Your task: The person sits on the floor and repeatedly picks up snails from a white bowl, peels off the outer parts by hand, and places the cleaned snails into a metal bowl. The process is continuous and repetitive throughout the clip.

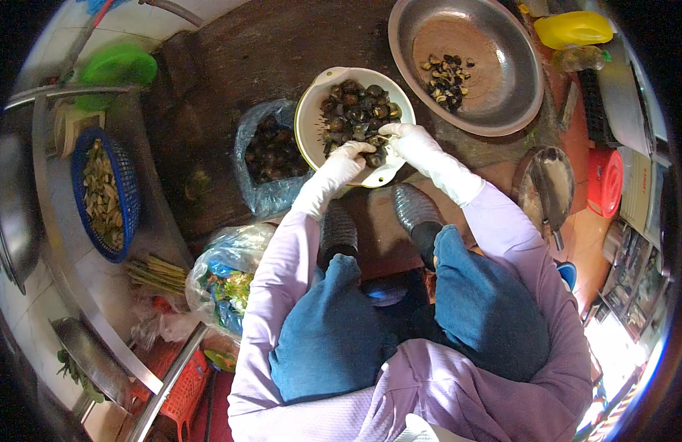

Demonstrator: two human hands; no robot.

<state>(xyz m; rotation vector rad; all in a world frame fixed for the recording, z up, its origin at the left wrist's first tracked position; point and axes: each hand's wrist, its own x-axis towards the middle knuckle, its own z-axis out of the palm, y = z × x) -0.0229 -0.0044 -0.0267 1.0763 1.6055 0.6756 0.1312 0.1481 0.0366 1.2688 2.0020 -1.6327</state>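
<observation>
A white bowl with slots in its side (307, 119) stands in front of my feet, holding a heap of dark snails (355, 108). My left hand (345, 160), in a white glove, is over the bowl's near side, its thumb and fingers around a dark snail (375, 158). Close beside it is my gloved right hand (410, 145), fingertips bent together at the snail; whether something small is pinched there is hidden. Beyond to the right, a wide metal basin (498, 83) contains a small pile of dark and yellowish snail meat (447, 80).
An open plastic bag (252, 190) of dark snails adjoins the bowl's left side. A cleaver (545, 193) lies on a round chopping board (559, 166) at right. Left are a blue basket (128, 193) of cut pieces and a bag of scraps (230, 287). A red bucket (603, 182) stands farther right.
</observation>
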